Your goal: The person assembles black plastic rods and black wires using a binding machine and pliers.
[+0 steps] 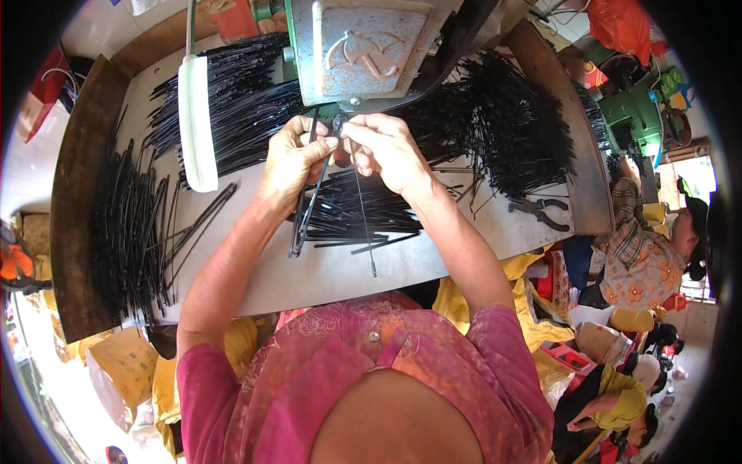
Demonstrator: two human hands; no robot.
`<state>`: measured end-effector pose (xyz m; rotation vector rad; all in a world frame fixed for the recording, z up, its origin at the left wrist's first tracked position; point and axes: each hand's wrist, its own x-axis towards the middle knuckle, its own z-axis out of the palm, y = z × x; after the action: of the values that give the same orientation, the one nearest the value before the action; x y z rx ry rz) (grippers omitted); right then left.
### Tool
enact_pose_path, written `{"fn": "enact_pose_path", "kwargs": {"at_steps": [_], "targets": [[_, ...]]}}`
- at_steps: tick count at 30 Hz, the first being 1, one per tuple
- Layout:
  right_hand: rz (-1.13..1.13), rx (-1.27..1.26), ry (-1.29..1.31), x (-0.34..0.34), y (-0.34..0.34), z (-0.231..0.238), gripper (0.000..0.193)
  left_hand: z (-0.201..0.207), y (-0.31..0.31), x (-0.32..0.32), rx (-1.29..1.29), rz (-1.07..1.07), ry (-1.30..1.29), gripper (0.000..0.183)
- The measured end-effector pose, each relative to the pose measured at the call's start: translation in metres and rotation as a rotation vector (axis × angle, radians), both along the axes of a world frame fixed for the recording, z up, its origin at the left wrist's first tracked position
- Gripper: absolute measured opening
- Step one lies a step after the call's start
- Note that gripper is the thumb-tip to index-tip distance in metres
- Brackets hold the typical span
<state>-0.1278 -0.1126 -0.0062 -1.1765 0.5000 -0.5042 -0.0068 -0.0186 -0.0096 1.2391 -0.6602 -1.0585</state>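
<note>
Your left hand [294, 158] and right hand [386, 151] met at the far-centre of the worktable [325, 274], just under the grey-green press machine [363, 50]. L hand was closed around a small bundle of black metal ribs [305, 209], which hung from your fist toward you, slanting slightly left, w/ the lower ends over the table. R hand's thumb and fingers were pressed together, pinching a single thin rod [363, 216] at its top end; the rod ran down toward you, its tip near the table's near edge. Both top ends sat right at the machine's foot, hands touching or nearly so.

Under your hands lay a loose heap of black ribs [363, 213]. Bigger piles sat far-right [510, 131], far-left [239, 108] and along the left side [131, 224]. A white tube lamp [197, 124] lay left of your L hand. Pliers [541, 210] rested at the right edge. Other ppl sat to the right, beyond the table, one in a flowered top [641, 271].
</note>
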Motion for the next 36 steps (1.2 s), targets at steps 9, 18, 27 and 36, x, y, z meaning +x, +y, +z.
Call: {"fn": "enact_pose_path", "kwargs": {"at_steps": [9, 18, 27, 36], "targets": [[-0.03, 0.011, 0.034, 0.001, 0.007, 0.004, 0.013, 0.003, -0.002, -0.016, -0.033, 0.105, 0.061, 0.017], [-0.079, 0.036, -0.007, 0.003, 0.007, 0.0, 0.014, 0.004, -0.002, -0.023, -0.039, 0.163, 0.021, 0.016], [-0.079, 0.059, -0.02, 0.003, 0.007, 0.001, 0.014, 0.002, -0.004, -0.024, -0.087, 0.185, -0.029, 0.015], [-0.074, 0.062, 0.023, 0.001, 0.007, 0.004, 0.013, 0.009, -0.002, -0.024, -0.034, 0.157, -0.004, 0.015]]}}
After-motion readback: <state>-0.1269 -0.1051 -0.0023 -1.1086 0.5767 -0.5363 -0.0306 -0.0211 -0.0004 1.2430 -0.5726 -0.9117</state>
